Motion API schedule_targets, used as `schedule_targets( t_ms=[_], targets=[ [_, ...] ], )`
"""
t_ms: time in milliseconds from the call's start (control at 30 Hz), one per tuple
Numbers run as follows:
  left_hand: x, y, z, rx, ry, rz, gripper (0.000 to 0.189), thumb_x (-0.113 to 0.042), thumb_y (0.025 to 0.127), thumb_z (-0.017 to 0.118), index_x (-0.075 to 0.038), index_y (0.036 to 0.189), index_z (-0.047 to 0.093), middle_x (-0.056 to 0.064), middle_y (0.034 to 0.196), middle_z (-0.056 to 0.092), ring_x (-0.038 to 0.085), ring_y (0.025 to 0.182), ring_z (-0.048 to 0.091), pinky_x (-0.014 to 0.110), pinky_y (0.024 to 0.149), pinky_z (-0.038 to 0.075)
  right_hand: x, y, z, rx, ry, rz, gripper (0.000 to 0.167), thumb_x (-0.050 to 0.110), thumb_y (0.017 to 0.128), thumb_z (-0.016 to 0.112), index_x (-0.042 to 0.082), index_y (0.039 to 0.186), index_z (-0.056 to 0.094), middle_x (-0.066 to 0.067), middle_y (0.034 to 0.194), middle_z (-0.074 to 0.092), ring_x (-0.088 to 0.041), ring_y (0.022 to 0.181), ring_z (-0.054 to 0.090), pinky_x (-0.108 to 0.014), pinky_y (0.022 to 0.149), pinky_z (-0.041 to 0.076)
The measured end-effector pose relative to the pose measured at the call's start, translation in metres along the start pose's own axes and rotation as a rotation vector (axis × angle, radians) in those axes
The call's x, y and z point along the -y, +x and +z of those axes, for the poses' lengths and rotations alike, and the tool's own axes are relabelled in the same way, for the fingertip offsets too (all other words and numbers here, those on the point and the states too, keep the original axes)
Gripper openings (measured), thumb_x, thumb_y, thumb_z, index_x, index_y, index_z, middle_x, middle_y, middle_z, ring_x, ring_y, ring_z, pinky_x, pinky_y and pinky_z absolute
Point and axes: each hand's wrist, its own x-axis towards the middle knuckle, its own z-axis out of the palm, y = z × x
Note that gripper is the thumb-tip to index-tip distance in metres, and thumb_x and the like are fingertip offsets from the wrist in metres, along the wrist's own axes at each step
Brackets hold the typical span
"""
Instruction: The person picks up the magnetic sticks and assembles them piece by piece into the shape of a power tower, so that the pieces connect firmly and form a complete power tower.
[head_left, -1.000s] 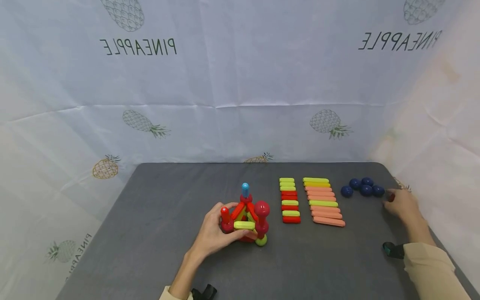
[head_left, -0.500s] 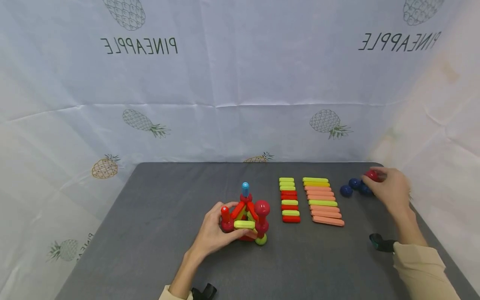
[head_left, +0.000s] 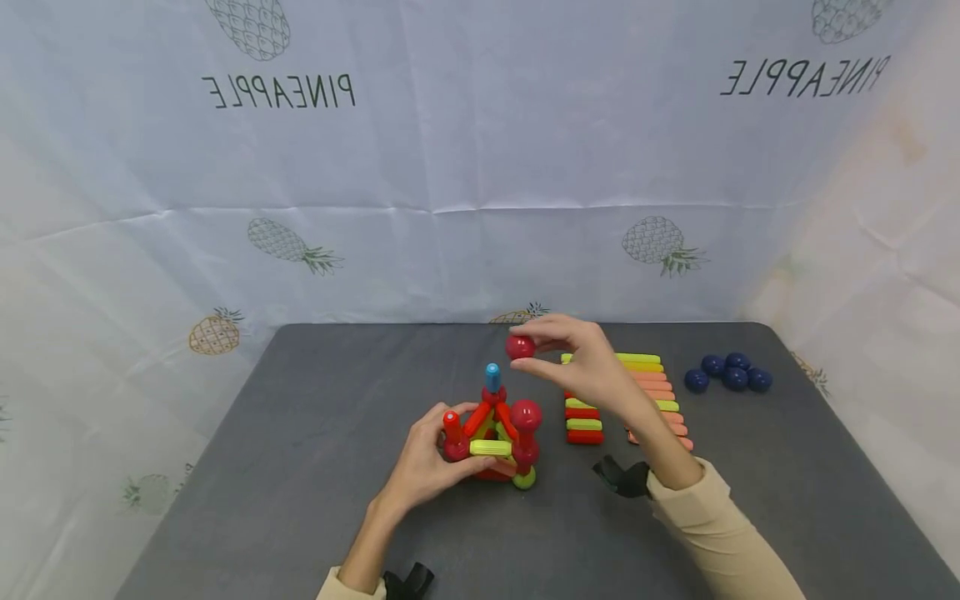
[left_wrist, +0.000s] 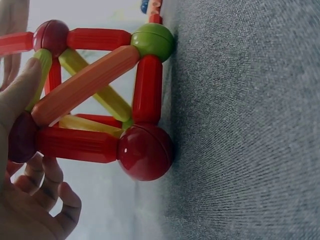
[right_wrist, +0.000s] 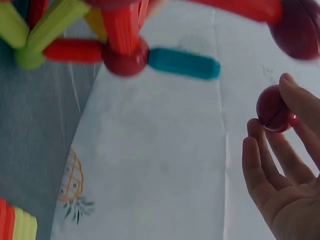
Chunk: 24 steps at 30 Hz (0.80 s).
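A frame of coloured sticks and balls (head_left: 491, 448) stands on the dark table. My left hand (head_left: 426, 458) grips its left side, thumb along the front and fingers behind. In the left wrist view red, yellow and orange sticks join dark red balls (left_wrist: 146, 152) and a green ball (left_wrist: 152, 42). A blue stick (head_left: 492, 377) and a red stick (head_left: 452, 423) point up from the frame; one red ball (head_left: 526, 414) tops its right corner. My right hand (head_left: 585, 358) pinches a loose red ball (head_left: 521, 347) between thumb and fingers, above and right of the blue stick.
Short yellow-green and red sticks (head_left: 583, 425) lie in a column right of the frame. Beside them runs a row of longer orange and yellow sticks (head_left: 651, 375), partly behind my right arm. Several dark blue balls (head_left: 735, 379) sit at the far right. A white pineapple-print cloth (head_left: 450, 267) hangs behind the table.
My right hand has picked up a red ball near the blue balls and carried it left, over to the blue stick. The left hand keeps its grip on the frame.
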Motion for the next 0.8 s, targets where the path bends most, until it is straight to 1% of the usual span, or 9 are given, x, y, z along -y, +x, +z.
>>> schedule_targets(
  t_ms=[100, 200, 400, 567, 667, 733, 800],
  targets=[
    [0.0, 0.001, 0.0, 0.005, -0.007, 0.009, 0.061, -0.031, 0.077, 0.091, -0.02, 0.132, 0.066, -0.002, 0.1, 0.062, 0.009, 0.087, 0.058, 0.023, 0.069, 0.057, 0.004, 0.008, 0.015, 0.053, 0.034, 0.003, 0.044, 0.007, 0.082, 0.084, 0.006, 0.125, 0.072, -0.009, 0.118, 0.071, -0.02, 0.1, 0.071, -0.031, 0.092, 0.06],
    [-0.001, 0.001, 0.0, 0.004, -0.007, 0.015, 0.061, -0.032, 0.077, 0.091, -0.02, 0.131, 0.066, -0.002, 0.1, 0.063, 0.009, 0.087, 0.058, 0.023, 0.069, 0.057, 0.002, 0.012, 0.024, 0.08, 0.04, -0.002, 0.043, 0.007, 0.082, 0.084, 0.007, 0.124, 0.073, -0.009, 0.119, 0.071, -0.021, 0.101, 0.07, -0.041, 0.093, 0.06],
    [0.0, 0.001, -0.001, -0.001, -0.011, 0.029, 0.06, -0.031, 0.077, 0.09, -0.021, 0.131, 0.066, -0.002, 0.1, 0.063, 0.008, 0.089, 0.059, 0.023, 0.072, 0.057, -0.002, 0.012, 0.031, 0.127, 0.046, 0.01, 0.041, 0.007, 0.084, 0.083, 0.005, 0.124, 0.072, -0.011, 0.118, 0.071, -0.024, 0.1, 0.069, -0.041, 0.094, 0.059],
    [0.005, -0.002, -0.007, 0.031, 0.0, 0.086, 0.058, -0.032, 0.082, 0.085, -0.02, 0.135, 0.065, -0.002, 0.099, 0.067, 0.005, 0.085, 0.058, 0.025, 0.07, 0.054, -0.003, 0.01, 0.029, 0.146, 0.06, 0.014, 0.045, 0.008, 0.085, 0.083, 0.005, 0.128, 0.07, -0.011, 0.122, 0.07, -0.023, 0.102, 0.07, -0.042, 0.094, 0.059],
    [0.01, -0.006, -0.014, 0.066, -0.003, 0.122, 0.054, -0.029, 0.085, 0.082, -0.019, 0.135, 0.065, -0.001, 0.107, 0.073, 0.003, 0.087, 0.061, 0.028, 0.072, 0.054, -0.004, 0.002, 0.021, 0.121, 0.033, 0.012, 0.048, 0.01, 0.085, 0.083, 0.007, 0.13, 0.069, -0.01, 0.123, 0.069, -0.023, 0.105, 0.071, -0.045, 0.096, 0.058],
    [0.013, -0.008, -0.018, 0.082, -0.011, 0.135, 0.049, -0.026, 0.086, 0.08, -0.018, 0.133, 0.066, -0.001, 0.109, 0.076, 0.002, 0.09, 0.063, 0.031, 0.075, 0.055, -0.008, -0.007, 0.012, 0.079, -0.005, 0.016, 0.047, 0.01, 0.085, 0.083, 0.01, 0.13, 0.069, -0.008, 0.123, 0.069, -0.023, 0.107, 0.071, -0.045, 0.096, 0.058],
    [0.015, -0.01, -0.021, 0.09, -0.022, 0.14, 0.042, -0.024, 0.087, 0.079, -0.018, 0.127, 0.067, -0.002, 0.106, 0.077, 0.003, 0.09, 0.065, 0.034, 0.077, 0.056, -0.016, -0.019, -0.002, 0.024, -0.074, 0.039, 0.045, 0.011, 0.086, 0.082, 0.011, 0.129, 0.07, -0.007, 0.121, 0.069, -0.022, 0.107, 0.071, -0.044, 0.095, 0.059]
  ],
)
